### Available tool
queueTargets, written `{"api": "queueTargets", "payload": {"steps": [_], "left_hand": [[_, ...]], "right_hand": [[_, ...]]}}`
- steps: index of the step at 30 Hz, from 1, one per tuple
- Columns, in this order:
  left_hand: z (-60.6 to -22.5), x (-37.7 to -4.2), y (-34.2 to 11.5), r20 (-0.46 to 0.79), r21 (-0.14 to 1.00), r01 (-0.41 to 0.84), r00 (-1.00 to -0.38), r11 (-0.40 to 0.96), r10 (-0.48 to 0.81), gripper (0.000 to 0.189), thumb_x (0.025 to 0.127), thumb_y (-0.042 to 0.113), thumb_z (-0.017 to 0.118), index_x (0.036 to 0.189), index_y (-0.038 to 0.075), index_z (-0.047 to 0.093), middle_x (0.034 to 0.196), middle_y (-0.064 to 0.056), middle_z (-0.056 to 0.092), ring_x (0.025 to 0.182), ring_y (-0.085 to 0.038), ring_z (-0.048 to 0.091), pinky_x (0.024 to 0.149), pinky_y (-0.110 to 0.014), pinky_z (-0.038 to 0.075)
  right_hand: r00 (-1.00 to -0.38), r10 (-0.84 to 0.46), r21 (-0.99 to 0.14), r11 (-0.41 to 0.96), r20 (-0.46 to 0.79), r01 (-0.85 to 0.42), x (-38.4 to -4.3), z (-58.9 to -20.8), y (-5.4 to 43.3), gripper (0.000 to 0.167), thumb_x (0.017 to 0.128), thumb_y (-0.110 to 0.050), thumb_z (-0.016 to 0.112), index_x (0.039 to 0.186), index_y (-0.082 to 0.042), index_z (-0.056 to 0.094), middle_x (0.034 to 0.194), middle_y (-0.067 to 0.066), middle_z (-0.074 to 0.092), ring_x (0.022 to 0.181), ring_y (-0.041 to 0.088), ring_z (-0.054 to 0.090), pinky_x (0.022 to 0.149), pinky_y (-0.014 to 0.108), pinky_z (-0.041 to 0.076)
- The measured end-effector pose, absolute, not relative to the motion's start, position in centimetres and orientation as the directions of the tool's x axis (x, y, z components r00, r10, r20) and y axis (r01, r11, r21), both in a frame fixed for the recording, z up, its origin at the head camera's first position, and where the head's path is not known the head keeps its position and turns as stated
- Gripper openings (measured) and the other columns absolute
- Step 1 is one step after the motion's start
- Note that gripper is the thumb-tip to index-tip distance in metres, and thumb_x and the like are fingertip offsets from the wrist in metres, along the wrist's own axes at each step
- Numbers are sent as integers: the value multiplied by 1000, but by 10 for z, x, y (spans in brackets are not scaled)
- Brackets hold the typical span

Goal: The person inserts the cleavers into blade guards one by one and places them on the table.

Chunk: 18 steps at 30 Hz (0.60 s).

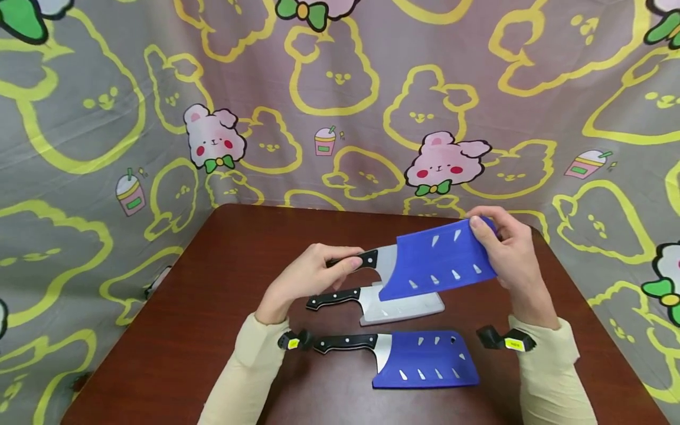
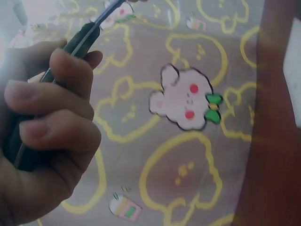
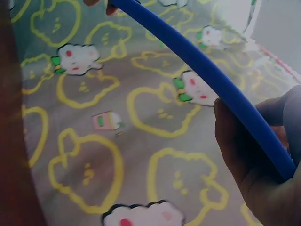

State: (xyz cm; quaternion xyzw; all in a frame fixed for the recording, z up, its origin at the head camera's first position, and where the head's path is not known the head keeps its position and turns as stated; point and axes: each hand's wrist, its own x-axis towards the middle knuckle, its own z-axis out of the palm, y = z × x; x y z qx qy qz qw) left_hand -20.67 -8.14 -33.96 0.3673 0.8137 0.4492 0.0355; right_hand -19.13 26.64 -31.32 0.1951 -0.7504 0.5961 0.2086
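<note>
Above the table, a cleaver is held level in both hands, its blade covered by a blue slotted sheath (image 1: 438,260). My left hand (image 1: 316,274) grips the black handle (image 1: 370,258); in the left wrist view its fingers curl round that handle (image 2: 82,41). A strip of bare blade (image 1: 388,260) shows between handle and sheath. My right hand (image 1: 510,248) pinches the sheath's far end, thumb on the near face; the right wrist view shows the blue sheath (image 3: 207,75) edge-on. Below lie a cleaver in a whitish sheath (image 1: 409,308) and another in a blue sheath (image 1: 430,360).
The dark red-brown table (image 1: 212,307) bears both lying cleavers, handles pointing left. A patterned cloth (image 1: 340,88) with yellow outlines hangs behind and at both sides. A small dark and white object (image 1: 158,281), partly hidden, sits by the left table edge.
</note>
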Motion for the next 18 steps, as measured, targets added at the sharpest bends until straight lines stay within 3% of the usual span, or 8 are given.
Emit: {"api": "queueTargets", "payload": {"steps": [4, 9, 14, 18], "left_hand": [[-347, -219, -88, 181, 799, 484, -760, 357, 624, 34, 100, 35, 57, 128, 19, 64, 61, -13, 59, 40, -17, 45, 45, -28, 41], [-353, -230, -102, 141, 792, 456, -783, 405, 606, 29, 98, 35, 59, 121, 18, 66, 65, -4, 63, 47, -25, 52, 45, -28, 41], [-358, -238, -114, 107, 796, 424, -802, 433, 588, 29, 98, 32, 60, 122, 17, 65, 75, 0, 68, 58, -24, 61, 48, -29, 46], [-363, -244, -118, 81, 812, 398, -801, 427, 593, 28, 98, 27, 61, 123, 16, 64, 81, -2, 70, 63, -20, 64, 52, -31, 51]], "right_hand": [[-893, -60, -855, 268, 446, -444, -207, -324, 263, 25, 101, -18, 55, 115, 2, 61, 77, -4, 66, 56, 14, 69, 45, 33, 54], [-925, -126, -867, 324, 358, -379, -223, -336, 263, 29, 102, -24, 54, 118, -1, 60, 79, -4, 63, 60, 15, 70, 49, 35, 56], [-926, -103, -868, 326, 362, -376, -229, -341, 269, 31, 101, -24, 54, 120, 0, 59, 80, -6, 66, 60, 15, 70, 51, 34, 56], [-925, -63, -827, 430, 374, -363, -228, -343, 274, 31, 101, -28, 54, 120, -4, 61, 80, -7, 66, 59, 13, 69, 51, 32, 56]]}}
